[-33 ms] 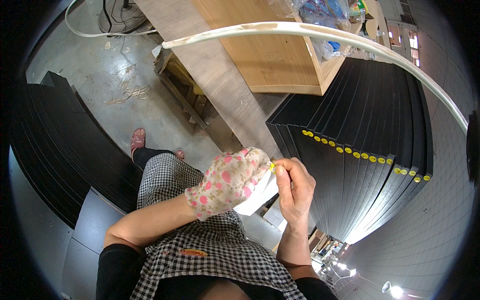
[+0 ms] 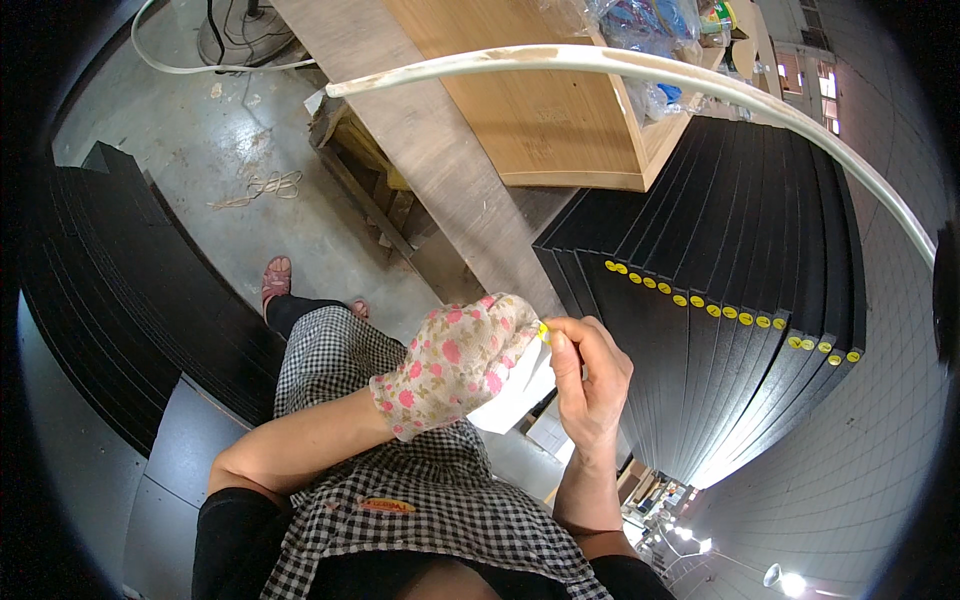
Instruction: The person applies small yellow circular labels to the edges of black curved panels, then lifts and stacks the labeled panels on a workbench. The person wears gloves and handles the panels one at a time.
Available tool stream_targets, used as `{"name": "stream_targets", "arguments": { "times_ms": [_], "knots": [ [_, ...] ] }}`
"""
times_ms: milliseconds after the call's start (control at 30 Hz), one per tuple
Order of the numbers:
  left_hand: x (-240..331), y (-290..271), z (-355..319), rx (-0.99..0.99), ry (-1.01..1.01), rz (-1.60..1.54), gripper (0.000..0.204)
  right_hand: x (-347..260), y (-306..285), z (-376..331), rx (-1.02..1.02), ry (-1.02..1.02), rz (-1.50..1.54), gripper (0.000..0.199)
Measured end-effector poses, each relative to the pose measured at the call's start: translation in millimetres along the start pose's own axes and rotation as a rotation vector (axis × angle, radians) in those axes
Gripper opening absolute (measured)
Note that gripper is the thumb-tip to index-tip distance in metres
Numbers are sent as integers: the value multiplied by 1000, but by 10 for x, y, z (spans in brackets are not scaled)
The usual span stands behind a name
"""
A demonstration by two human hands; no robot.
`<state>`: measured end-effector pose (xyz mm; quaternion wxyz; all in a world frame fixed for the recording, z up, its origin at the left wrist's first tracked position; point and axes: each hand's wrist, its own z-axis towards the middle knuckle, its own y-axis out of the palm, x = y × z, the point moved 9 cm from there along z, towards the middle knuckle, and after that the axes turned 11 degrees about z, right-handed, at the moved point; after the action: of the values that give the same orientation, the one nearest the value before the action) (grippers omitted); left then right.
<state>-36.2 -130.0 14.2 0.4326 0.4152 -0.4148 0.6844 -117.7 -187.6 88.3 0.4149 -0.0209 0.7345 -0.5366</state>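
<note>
At the far left a stack of black panels (image 2: 120, 290) fans along the concrete floor (image 2: 230, 130), where a loose bit of string lies. Nearer, the left hand (image 2: 455, 365) — in a floral glove — is closed around a white sheet (image 2: 520, 395), thumb and fingers pinching at its top edge. A small yellow sticker (image 2: 543, 332) sits right between the two hands, touching both. The bare right hand (image 2: 590, 385) is curled, thumb and forefinger nipped on that sticker. To the right, more black panels (image 2: 720, 230) stand in a fan, each with a yellow dot (image 2: 680, 300) near its edge. Beyond them — a wooden box (image 2: 540, 110) and a long white tube (image 2: 620, 62).
</note>
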Motion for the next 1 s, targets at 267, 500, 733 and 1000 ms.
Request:
{"name": "stream_targets", "arguments": {
  "times_ms": [267, 500, 733, 1000],
  "knots": [
    [65, -49, -66, 117, 169, 165, 47, -201, 20, -42, 105, -245, -100, 17],
    [40, -20, -116, 113, 180, 165, 46, -153, -5, -51, 128, -166, -71, 23],
    [55, -72, -134, 203, 208, 161, 43, -136, 42, -13, 102, -140, 56, 20],
    [66, -36, -115, 166, 179, 137, 44, -35, 42, -41, 132, -37, 105, 13]
  ]
}}
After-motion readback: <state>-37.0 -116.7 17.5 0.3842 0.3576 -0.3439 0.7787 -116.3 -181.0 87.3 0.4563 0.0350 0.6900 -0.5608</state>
